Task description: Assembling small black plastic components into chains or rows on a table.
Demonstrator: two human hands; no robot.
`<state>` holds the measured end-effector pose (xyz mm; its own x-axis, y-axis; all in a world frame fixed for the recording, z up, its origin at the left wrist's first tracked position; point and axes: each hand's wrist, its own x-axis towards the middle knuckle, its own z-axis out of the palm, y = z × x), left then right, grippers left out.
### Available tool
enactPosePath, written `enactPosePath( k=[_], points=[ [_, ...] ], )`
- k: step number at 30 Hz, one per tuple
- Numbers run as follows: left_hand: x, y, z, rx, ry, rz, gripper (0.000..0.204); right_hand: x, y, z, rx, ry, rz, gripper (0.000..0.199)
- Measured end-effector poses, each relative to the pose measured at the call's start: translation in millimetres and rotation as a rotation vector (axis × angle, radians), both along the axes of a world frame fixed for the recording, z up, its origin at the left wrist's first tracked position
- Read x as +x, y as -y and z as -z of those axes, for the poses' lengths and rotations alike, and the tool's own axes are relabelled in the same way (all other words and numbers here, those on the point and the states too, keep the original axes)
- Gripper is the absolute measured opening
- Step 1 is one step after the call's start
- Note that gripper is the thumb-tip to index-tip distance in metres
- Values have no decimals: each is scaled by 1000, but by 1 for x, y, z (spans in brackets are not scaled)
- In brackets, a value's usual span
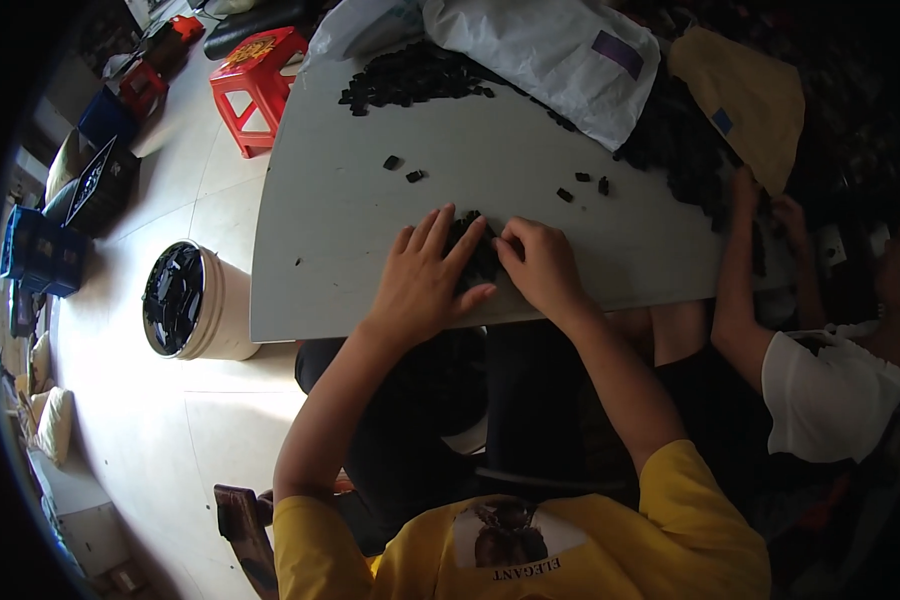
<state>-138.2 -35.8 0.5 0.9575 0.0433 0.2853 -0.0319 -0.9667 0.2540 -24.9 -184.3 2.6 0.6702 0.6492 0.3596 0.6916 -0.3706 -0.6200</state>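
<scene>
Head view showed left hand [422, 285] spread flat, right hand [540, 265] curled, both touching the small black parts [478, 250] heaped between them; grasp unclear

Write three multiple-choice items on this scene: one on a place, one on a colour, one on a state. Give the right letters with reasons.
1. Where does the bucket stand?
A. on the floor to the left of the table
B. on the table
C. on the stool

2. What colour is the plastic stool near the table's far left corner?
A. blue
B. red
C. green

3. How do the person's hands lie?
A. raised in the air
B. both in the lap
C. both on the table, at a small heap of black pieces

Answers:
1 A: the bucket sits on the floor tiles beside the table's left edge.
2 B: its seat and legs are red.
3 C: the left hand lies spread and the right hand curled, with the heap between them.
</scene>
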Motion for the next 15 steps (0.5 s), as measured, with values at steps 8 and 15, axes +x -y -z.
enactPosePath(
  k=[8, 15],
  points=[
    [-11, -6, -11, 206, 36, -2, 68, 54, 27, 6, 113, 163, 233, 16],
    [-13, 11, -9, 141, -72, 60, 65, 70, 28, 14, -21, 298, 239, 11]
  ],
)
